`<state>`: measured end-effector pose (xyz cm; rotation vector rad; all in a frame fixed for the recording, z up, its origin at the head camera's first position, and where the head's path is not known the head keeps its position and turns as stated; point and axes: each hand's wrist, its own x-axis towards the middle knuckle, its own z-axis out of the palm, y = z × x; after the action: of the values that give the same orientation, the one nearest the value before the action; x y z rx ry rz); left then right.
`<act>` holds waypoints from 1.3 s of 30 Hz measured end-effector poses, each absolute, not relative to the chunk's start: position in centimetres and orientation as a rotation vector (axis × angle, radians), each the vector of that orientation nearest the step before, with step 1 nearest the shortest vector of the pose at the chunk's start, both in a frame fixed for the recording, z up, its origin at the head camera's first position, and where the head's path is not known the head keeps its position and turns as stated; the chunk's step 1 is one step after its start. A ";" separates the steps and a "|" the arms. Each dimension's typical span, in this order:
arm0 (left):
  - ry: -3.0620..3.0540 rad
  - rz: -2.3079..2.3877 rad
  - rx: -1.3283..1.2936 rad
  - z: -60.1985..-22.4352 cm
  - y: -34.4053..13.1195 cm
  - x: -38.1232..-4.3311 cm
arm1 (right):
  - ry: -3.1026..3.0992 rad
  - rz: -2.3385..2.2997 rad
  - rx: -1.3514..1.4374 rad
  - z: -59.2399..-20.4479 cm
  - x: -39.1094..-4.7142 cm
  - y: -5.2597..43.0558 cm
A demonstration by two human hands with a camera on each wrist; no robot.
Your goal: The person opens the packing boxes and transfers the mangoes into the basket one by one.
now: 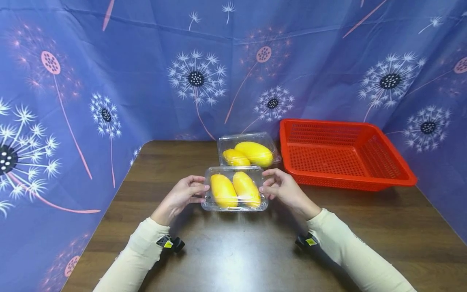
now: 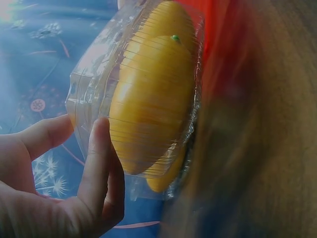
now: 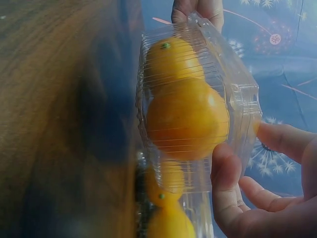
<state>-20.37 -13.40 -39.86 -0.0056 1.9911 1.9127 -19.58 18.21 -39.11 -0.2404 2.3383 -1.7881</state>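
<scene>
A clear plastic clamshell box (image 1: pixel 234 208) with two yellow mangoes (image 1: pixel 223 190) inside is held between both hands. My left hand (image 1: pixel 182 196) pinches its left end, thumb and fingers at the rim, as the left wrist view also shows. On the other end, my right hand (image 1: pixel 286 190) pinches the rim the same way. Through the ribbed plastic in the right wrist view, the mangoes (image 3: pixel 188 119) lie side by side. Just behind stands a second clear box (image 1: pixel 226 142), holding two more mangoes (image 1: pixel 254 153); the held box overlaps its front edge in the head view.
A red plastic basket (image 1: pixel 346 178) with perforated walls stands at the back right, close beside the rear box. The brown wooden table (image 1: pixel 233 251) stretches toward me. A blue cloth with dandelion prints (image 1: pixel 153 81) hangs behind and along the sides.
</scene>
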 end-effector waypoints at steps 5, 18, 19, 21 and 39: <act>1.976 1.926 -0.011 -40.3 -13.1 -20.4 | 2.328 -1.779 -0.220 -39.6 -19.5 18.4; 1.989 1.894 -0.014 -40.8 -13.0 -20.1 | 2.323 -1.756 -0.230 -40.0 -19.2 18.6; 1.987 1.894 -0.011 -40.9 -12.9 -20.1 | 2.326 -1.751 -0.225 -40.2 -19.1 18.6; 1.985 1.892 -0.007 -41.1 -12.8 -20.0 | 2.330 -1.743 -0.220 -40.5 -19.1 18.7; 1.974 1.858 -0.063 -42.6 -12.5 -19.7 | 2.311 -1.725 -0.255 -42.0 -19.0 19.1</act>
<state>-19.71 -12.48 -42.57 -0.0634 1.9737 1.8575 -18.99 19.11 -42.03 -0.2546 2.3114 -1.7246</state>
